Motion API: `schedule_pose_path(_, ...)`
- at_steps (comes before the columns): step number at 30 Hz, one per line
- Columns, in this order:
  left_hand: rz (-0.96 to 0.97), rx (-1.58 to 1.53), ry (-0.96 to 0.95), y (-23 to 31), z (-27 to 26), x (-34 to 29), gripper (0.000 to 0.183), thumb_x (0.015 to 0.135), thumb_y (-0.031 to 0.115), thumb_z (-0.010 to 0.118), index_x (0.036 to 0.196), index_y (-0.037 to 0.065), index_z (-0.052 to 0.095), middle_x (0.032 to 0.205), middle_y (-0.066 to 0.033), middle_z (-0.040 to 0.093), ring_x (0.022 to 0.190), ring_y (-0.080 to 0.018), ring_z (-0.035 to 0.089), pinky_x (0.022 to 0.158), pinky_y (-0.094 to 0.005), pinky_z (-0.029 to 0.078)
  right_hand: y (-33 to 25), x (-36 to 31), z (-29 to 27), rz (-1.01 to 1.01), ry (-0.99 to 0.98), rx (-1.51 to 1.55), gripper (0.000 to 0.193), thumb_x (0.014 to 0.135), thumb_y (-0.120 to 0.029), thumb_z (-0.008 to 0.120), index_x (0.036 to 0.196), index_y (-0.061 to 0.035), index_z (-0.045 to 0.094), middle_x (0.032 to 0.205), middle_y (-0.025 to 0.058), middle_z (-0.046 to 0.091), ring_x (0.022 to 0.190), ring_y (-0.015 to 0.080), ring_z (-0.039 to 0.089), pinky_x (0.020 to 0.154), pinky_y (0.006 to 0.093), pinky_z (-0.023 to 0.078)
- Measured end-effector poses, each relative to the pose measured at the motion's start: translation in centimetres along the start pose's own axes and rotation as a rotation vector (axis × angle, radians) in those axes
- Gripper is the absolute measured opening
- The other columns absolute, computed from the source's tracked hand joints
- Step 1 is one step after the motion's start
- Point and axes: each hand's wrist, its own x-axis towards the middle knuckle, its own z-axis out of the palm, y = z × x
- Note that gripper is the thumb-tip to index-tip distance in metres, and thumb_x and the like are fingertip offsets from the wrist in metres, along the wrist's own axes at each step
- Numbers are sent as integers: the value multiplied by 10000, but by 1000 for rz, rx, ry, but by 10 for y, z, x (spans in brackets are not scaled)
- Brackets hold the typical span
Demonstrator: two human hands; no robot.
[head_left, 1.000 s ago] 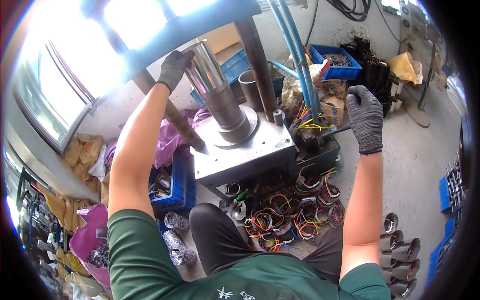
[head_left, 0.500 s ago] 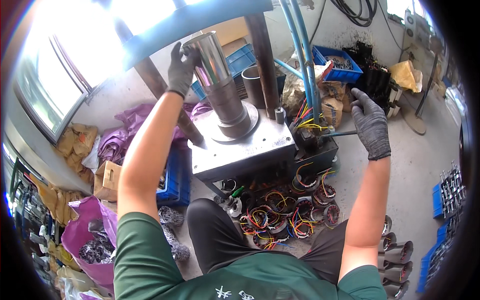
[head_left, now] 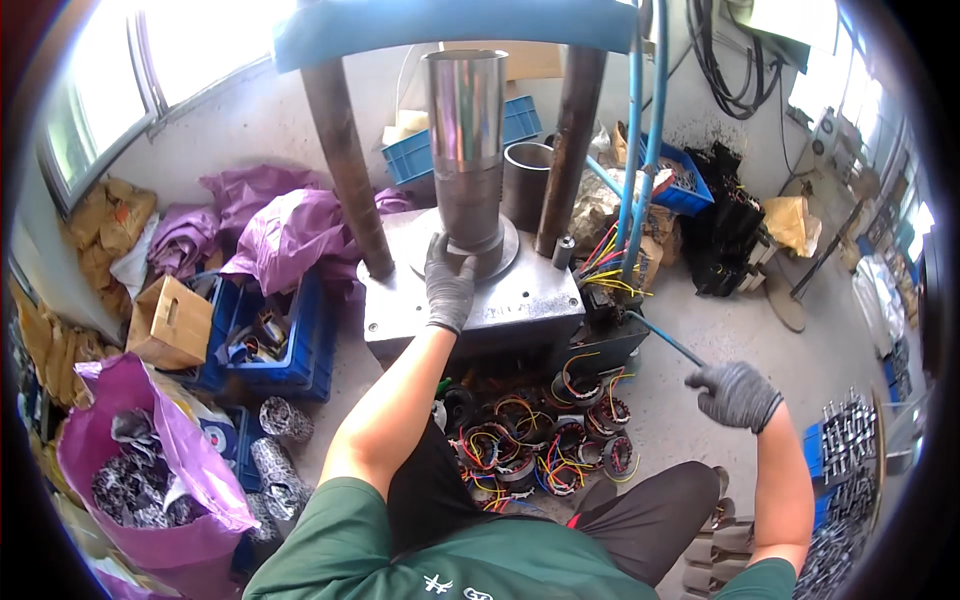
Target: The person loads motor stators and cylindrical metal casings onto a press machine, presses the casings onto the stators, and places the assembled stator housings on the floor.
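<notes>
A hydraulic press with a blue crossbeam (head_left: 455, 30) stands in front of me. On its steel table (head_left: 520, 300) a polished metal cylinder (head_left: 467, 105) sits upright atop a darker grey cylinder (head_left: 468, 200), which rests on a round plate. My gloved left hand (head_left: 450, 290) is at the near side of the base, with thumb and fingers apart, touching the lower part of the grey cylinder. Out to the right, my gloved right hand (head_left: 738, 396) has curled fingers around the end of a thin blue lever (head_left: 665, 338) that slants from the press's side.
Several wire-wound stators (head_left: 520, 470) lie on the floor below the table. Blue crates (head_left: 290, 370) and a purple sack (head_left: 170, 540) are at left. Another hollow cylinder (head_left: 527, 185) stands behind. Two dark columns (head_left: 345, 170) and blue hoses (head_left: 640, 130) flank the work.
My left hand has come down from the polished cylinder's top to its base. My right hand has lowered from above the lever and closed on its end. The view has shifted.
</notes>
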Motion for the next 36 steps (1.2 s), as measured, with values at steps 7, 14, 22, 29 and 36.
schedule_pose_path(7, -62, 206, -96, 29, 8, 1, 777, 842, 120, 783, 1512, 10, 405, 1524, -244, 440, 1446, -396, 405, 1236, -451, 331, -30, -30, 46, 128, -151, 22, 216, 840, -300, 658, 895, -114, 753, 865, 162, 732, 824, 369, 720, 777, 470, 584)
schedule_pose_path(14, -64, 286, -87, 26, 5, 4, 766, 842, 129, 780, 1503, 9, 414, 1522, -257, 447, 1449, -419, 397, 1235, -471, 330, -52, -31, 60, 307, 100, 103, 256, 851, -323, 709, 786, -77, 730, 764, 159, 703, 731, 372, 694, 700, 479, 551)
schedule_pose_path(22, -37, 268, -110, 34, -7, 2, 741, 847, 134, 774, 1496, 7, 438, 1532, -264, 449, 1449, -429, 402, 1233, -471, 332, -52, -30, 65, 384, 178, 129, 290, 874, -318, 728, 758, -54, 698, 720, 192, 655, 696, 383, 666, 649, 472, 517)
schedule_pose_path(29, 59, 322, -63, 37, -12, -1, 745, 838, 143, 779, 1489, -2, 447, 1518, -259, 466, 1446, -422, 409, 1224, -470, 345, -54, -30, 66, 398, 220, 180, 260, 882, -271, 743, 762, -46, 692, 702, 198, 632, 680, 385, 654, 637, 466, 507)
schedule_pose_path(36, 45, 312, -78, 38, -13, -2, 737, 836, 138, 770, 1490, -3, 460, 1523, -263, 462, 1447, -423, 410, 1225, -465, 344, -50, -33, 69, 369, 253, 165, 264, 885, -272, 740, 776, -37, 686, 724, 208, 631, 693, 395, 650, 641, 470, 502)
